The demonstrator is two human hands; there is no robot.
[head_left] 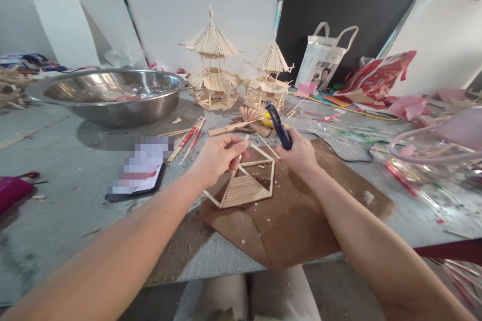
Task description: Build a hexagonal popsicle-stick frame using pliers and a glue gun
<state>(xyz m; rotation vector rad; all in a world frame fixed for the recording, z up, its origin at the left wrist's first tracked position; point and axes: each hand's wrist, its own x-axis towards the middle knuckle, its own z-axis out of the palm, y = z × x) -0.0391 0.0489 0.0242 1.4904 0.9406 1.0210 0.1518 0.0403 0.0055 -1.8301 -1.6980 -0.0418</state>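
Observation:
My left hand is closed in a pinch on a short pale wooden stick, over the far left part of a flat stick frame. That frame has several sides with spokes, and one section is filled with a row of parallel sticks. It lies on a brown board. My right hand is closed round a dark blue hand tool, raised just beyond the frame's right corner. The tool points up and away; its exact kind is unclear.
Two stick pagoda models stand at the back. A large steel basin and a phone are on the left. Paired chopsticks lie near the phone. To the right are a clear plastic container, a white bag and loose scraps.

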